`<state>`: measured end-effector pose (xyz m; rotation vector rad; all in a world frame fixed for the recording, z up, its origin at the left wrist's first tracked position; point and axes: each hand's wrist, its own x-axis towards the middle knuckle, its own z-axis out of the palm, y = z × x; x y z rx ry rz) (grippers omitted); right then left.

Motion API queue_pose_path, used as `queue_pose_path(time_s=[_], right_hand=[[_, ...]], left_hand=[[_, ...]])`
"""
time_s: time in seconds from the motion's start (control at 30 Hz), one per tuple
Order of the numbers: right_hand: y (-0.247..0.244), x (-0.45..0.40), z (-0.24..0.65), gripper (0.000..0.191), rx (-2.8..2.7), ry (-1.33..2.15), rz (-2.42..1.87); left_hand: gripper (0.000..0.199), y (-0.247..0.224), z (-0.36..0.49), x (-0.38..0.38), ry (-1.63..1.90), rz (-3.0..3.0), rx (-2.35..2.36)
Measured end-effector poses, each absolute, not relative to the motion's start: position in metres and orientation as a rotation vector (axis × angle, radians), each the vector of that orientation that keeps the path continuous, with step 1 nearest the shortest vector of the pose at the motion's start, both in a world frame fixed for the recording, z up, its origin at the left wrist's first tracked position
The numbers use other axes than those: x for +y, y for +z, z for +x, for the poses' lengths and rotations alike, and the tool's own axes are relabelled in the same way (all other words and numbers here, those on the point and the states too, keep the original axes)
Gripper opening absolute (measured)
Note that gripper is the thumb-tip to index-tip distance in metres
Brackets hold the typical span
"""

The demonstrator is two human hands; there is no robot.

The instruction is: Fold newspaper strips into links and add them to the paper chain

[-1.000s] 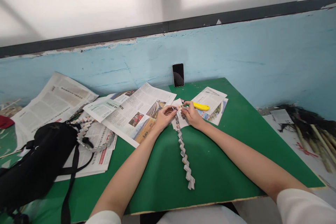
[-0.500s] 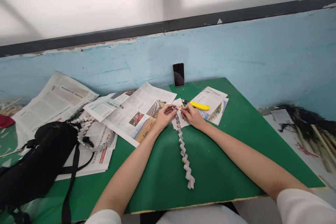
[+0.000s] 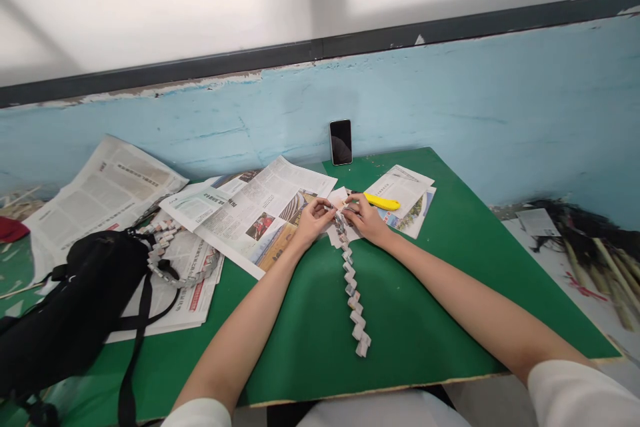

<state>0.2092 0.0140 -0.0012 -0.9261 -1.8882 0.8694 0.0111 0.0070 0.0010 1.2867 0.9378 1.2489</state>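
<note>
A zigzag chain of folded newspaper (image 3: 353, 295) runs from between my hands down the green table towards me. My left hand (image 3: 315, 219) pinches its far end from the left, thumb and forefinger pressed together. From the right, my right hand (image 3: 364, 217) grips the same end, its fingers curled and partly hiding the last links. Beneath both hands lies a small sheet of white paper (image 3: 334, 236). A yellow utility knife (image 3: 383, 202) rests just beyond my right hand, which covers part of its blade end.
Spread newspapers (image 3: 235, 213) cover the table's left half. A black bag (image 3: 95, 300) with straps lies at the left, beside another folded-paper chain (image 3: 187, 280). A phone (image 3: 341, 142) leans upright on the blue wall. Leaflets (image 3: 400, 190) lie at the right.
My right hand has shifted slightly, its forefinger lifting over the chain's end. The chain has slid a little away from me, and its near tail has moved slightly up.
</note>
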Motion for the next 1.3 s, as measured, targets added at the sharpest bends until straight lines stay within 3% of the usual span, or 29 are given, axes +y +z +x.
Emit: queue_pose_path(time_s=[0.5,0.83,1.3], right_hand=[[-0.005,0.016,0.211,0.018,-2.028,0.807,-0.905],[-0.003,0.015,0.209,0.021,-2.007,0.494,-0.752],[0.002,0.012,0.209,0.018,-2.019,0.496,-0.692]], left_hand=[[0.040,0.002,0.011,0.007,1.246,1.286,0.925],[0.033,0.008,0.010,0.003,1.215,1.323,0.940],[0.033,0.009,0.011,0.004,1.218,1.251,1.051]])
